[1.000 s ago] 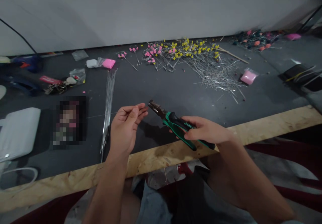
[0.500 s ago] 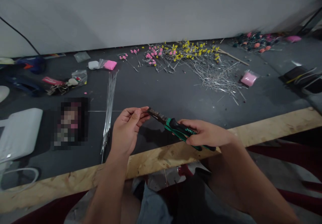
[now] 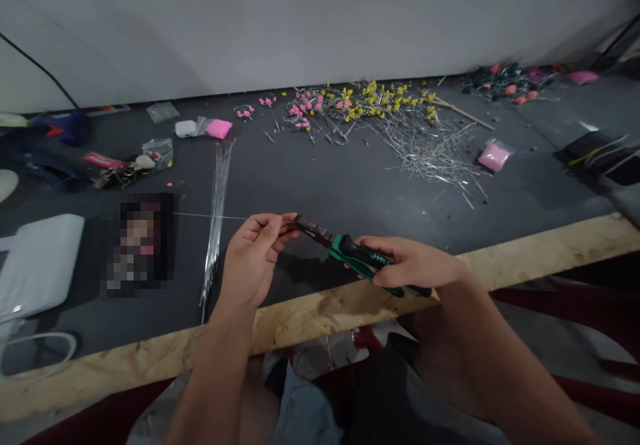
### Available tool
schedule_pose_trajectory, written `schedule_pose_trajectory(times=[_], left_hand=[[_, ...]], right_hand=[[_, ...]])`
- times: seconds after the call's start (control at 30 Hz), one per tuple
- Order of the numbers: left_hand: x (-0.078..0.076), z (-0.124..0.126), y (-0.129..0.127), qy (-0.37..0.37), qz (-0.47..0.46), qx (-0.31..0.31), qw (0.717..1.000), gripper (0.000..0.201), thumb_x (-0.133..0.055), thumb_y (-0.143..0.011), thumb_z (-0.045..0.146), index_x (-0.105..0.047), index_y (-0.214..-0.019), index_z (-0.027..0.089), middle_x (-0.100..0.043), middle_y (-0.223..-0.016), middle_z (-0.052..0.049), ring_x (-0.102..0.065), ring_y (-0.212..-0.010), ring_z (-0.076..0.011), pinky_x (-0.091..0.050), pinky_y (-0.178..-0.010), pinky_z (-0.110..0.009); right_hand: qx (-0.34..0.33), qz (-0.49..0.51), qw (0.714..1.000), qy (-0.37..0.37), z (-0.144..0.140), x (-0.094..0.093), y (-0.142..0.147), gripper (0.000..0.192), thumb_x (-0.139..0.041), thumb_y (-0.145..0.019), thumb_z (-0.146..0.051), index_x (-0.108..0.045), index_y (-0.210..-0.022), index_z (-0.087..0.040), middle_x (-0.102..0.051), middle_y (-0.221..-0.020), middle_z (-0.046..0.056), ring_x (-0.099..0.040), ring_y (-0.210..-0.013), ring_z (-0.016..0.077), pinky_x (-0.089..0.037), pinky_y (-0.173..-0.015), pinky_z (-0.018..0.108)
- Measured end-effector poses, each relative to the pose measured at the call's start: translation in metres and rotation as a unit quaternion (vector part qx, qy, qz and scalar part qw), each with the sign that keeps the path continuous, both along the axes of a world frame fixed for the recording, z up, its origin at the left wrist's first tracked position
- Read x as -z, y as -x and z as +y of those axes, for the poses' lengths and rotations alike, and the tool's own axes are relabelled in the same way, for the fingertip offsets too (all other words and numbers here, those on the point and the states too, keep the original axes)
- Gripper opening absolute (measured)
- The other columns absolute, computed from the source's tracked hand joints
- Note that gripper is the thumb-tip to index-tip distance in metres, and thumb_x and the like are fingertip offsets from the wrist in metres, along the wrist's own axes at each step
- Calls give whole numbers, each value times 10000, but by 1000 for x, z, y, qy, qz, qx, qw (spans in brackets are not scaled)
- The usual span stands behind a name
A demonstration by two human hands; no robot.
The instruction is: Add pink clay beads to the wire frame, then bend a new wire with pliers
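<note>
Left hand (image 3: 253, 258) at frame centre, fingers pinched shut on a thin wire (image 3: 210, 216) that runs out level toward the left of the frame, crossing over a bundle of straight wires (image 3: 216, 212) lying on the dark worktop (image 3: 340, 185). Right hand (image 3: 410, 264) just right of centre, closed around the green and black handles of pliers (image 3: 345, 250), nose pointing left and meeting the left fingertips. A second ago hand and tool well apart, the nose raised and clear of the wire; half a second ago brought together; now nose and fingertips touching, handles drawn nearly together. Probably clamped on the wire's end, though the contact itself hidden behind the fingers and too small to confirm. Reads as the approach finished and the bending or cutting of the wire tip begun, judged from the closed handles. Toward the upper centre and upper right, a heap of cut wire pieces mixed with little pink and yellow flower heads (image 3: 380, 108). A pink lump in a clear bag (image 3: 493, 155) at the right, another pink lump (image 3: 219, 128) upper left of centre. White cloth (image 3: 40, 258) at the left edge, pale wooden edge (image 3: 350, 302) of the worktop running across below both hands.
</note>
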State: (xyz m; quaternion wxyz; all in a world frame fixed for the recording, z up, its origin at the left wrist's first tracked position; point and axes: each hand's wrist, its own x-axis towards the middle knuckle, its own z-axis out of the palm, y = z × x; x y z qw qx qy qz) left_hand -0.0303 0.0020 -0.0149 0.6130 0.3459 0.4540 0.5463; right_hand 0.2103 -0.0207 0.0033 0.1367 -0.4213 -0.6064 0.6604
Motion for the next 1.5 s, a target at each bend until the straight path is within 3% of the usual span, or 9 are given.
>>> schedule_pose_trajectory(times=[0.23, 0.47, 0.63, 0.73, 0.9, 1.13, 1.3, 1.4, 1.5], left_hand=[[2, 0, 2, -5, 4, -4, 1000, 39, -619, -783, 209, -605, -779, 173, -677, -856, -36, -634, -806, -136, -521, -743, -281], [-2, 1, -1, -27, -14, -22, 999, 117, -630, -784, 290, -611, -835, 187, -670, -879, -32, -627, -806, -130, -507, -755, -274], [2, -14, -26, 37, -86, 82, 992, 443, -676, -708, 481, -595, -1031, 188, -668, -1037, -98, -627, -966, -219, -489, -846, -351], [5, -22, -41, 55, -107, 121, 985, 445, -726, -660, 454, -599, -999, 194, -658, -1082, -104, -600, -1040, -246, -477, -887, -374], [1, -22, -50, 40, -86, 63, 994, 312, -755, -644, 266, -553, -875, 214, -655, -1101, -68, -591, -1065, -223, -456, -928, -378], [-5, 3, -41, -4, -118, -79, 990, 162, -622, -747, 310, -488, -763, 219, -688, -995, -17, -596, -1064, -202, -472, -884, -351], [-5, 15, -36, -59, -108, -111, 986, 251, -477, -815, 494, -529, -747, 258, -555, -1279, 64, -484, -1214, -186, -483, -884, -331], [-4, 8, -49, -58, -103, -76, 990, 234, -482, -820, 520, -548, -786, 298, -508, -1324, 103, -462, -1233, -189, -521, -802, -320], [-1, -3, -66, -70, -115, -40, 990, 153, -576, -798, 437, -530, -828, 294, -488, -1351, 74, -432, -1256, -182, -509, -823, -303]], right_hand=[[-44, -2, 998, -54, 2, -3, 2, 289, -522, -709, -148, -558, -993, -188, -518, -926, 2, -473, -806, 134, -403, -703, 235], [-24, -48, 995, -90, 0, -6, 14, 246, -513, -695, -131, -546, -933, -182, -521, -890, 0, -482, -786, 141, -385, -687, 241], [33, -52, 987, -147, -2, -9, 32, 163, -502, -681, -105, -494, -822, -186, -499, -823, -7, -473, -754, 137, -376, -665, 246], [63, -37, 978, -193, -1, -7, 45, 167, -496, -676, -97, -490, -813, -191, -500, -840, 4, -490, -818, 154, -398, -735, 271], [77, -3, 968, -239, 1, -7, 62, 345, -506, -654, -77, -560, -975, -194, -512, -1072, 58, -483, -1024, 197, -393, -897, 338], [156, 151, 973, -78, 9, -7, 51, 429, -644, -737, -309, -475, -1124, -236, -538, -1126, 52, -568, -915, 162, -477, -776, 323], [231, 333, 912, 63, 6, 4, 62, 720, -756, -623, -350, -337, -1208, -319, -555, -1093, 24, -624, -895, 182, -513, -773, 350], [263, 379, 882, 94, 0, 8, 78, 590, -745, -643, -337, -410, -1126, -286, -575, -1105, 28, -606, -956, 179, -492, -843, 348], [377, 429, 810, 136, -1, 6, 88, 367, -651, -733, -373, -460, -1028, -266, -620, -921, -6, -622, -817, 145, -489, -859, 340]])
